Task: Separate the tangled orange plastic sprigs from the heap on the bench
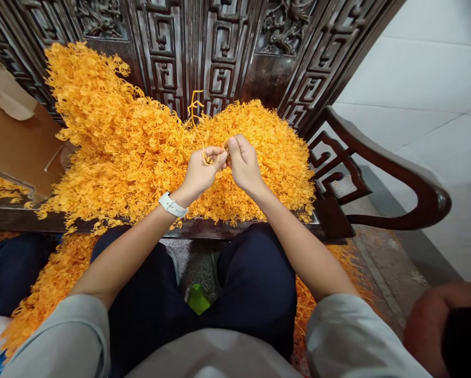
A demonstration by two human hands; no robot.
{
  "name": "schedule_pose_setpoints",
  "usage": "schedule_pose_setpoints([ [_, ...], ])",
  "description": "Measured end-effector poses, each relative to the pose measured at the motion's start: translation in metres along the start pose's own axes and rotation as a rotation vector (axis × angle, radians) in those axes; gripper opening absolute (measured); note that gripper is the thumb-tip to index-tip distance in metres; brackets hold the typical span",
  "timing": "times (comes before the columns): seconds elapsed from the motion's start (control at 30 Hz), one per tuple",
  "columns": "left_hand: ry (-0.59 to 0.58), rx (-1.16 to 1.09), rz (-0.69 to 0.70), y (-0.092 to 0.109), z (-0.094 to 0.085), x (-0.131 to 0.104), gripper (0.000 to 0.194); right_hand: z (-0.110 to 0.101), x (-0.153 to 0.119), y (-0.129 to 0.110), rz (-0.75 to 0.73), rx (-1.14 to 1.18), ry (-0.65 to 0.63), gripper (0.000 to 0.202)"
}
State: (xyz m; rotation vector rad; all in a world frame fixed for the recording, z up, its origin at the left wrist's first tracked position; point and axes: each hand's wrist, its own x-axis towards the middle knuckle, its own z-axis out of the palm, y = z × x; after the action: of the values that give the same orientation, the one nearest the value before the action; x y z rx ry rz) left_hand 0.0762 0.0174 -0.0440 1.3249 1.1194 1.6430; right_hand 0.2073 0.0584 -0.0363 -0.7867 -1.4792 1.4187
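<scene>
My left hand, with a pale watch strap on its wrist, is closed in a pinch on a thin orange plastic sprig. Close against its fingertips, my right hand is pinched too, thumb and forefinger together at the sprig's end. The exact spot between the fingertips is small and partly hidden. Both hands are held over a large heap of curly orange plastic sprigs. One longer branched stem sticks up from the back of the heap.
The heap lies on a dark carved wooden bench with a curved armrest at right. A cardboard box stands at left. More orange sprigs spill below on the left. Parts of other people show at the lower left and lower right edges.
</scene>
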Motion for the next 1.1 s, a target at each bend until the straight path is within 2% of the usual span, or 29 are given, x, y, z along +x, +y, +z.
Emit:
schedule_pose_setpoints([
  [0.1, -0.065, -0.043, -0.09, 0.004, -0.003, -0.001, 0.011, -0.005, 0.009, 0.004, -0.119, -0.026, 0.036, 0.054],
  [0.17, -0.142, -0.093, -0.133, 0.01, -0.001, -0.007, 0.009, -0.014, 0.02, 0.006, -0.06, 0.046, 0.102, 0.054],
  [0.27, -0.256, -0.149, -0.148, 0.019, 0.006, -0.018, 0.006, -0.029, 0.031, 0.002, -0.027, 0.172, 0.273, 0.052],
  [0.3, -0.237, -0.169, -0.152, 0.021, 0.007, -0.021, 0.008, -0.034, 0.031, 0.0, -0.03, 0.197, 0.289, 0.049],
  [0.37, -0.148, -0.217, -0.162, 0.024, 0.007, -0.021, 0.012, -0.039, 0.027, -0.006, -0.022, 0.19, 0.227, 0.041],
  [0.47, 0.0, -0.278, -0.177, 0.024, 0.0, -0.011, 0.015, -0.043, 0.019, -0.013, -0.004, 0.089, -0.022, 0.037],
  [0.5, 0.037, -0.296, -0.188, 0.023, -0.003, -0.007, 0.015, -0.045, 0.019, -0.015, -0.008, 0.099, -0.069, 0.038],
  [0.57, 0.098, -0.332, -0.232, 0.023, -0.008, 0.001, 0.01, -0.05, 0.022, -0.016, 0.009, 0.227, -0.05, 0.041],
  [0.67, 0.17, -0.396, -0.307, 0.024, -0.008, 0.006, 0.005, -0.051, 0.026, -0.015, 0.123, 0.387, 0.109, 0.052],
  [0.73, 0.195, -0.429, -0.328, 0.024, -0.005, 0.006, 0.009, -0.043, 0.021, -0.014, 0.154, 0.265, 0.029, 0.056],
  [0.8, 0.193, -0.431, -0.3, 0.022, -0.003, 0.005, 0.013, -0.031, 0.014, -0.013, 0.072, 0.082, -0.125, 0.054],
  [0.87, 0.173, -0.379, -0.224, 0.019, -0.001, 0.003, 0.016, -0.022, 0.009, -0.014, -0.06, -0.058, -0.195, 0.051],
  [1.0, 0.13, -0.171, -0.052, 0.014, 0.0, 0.001, 0.027, -0.021, 0.004, -0.023, -0.275, -0.305, -0.106, 0.044],
  [1.1, 0.173, -0.171, -0.07, 0.01, -0.004, 0.011, 0.024, -0.008, -0.023, -0.043, -0.469, -0.566, -0.129, 0.036],
])
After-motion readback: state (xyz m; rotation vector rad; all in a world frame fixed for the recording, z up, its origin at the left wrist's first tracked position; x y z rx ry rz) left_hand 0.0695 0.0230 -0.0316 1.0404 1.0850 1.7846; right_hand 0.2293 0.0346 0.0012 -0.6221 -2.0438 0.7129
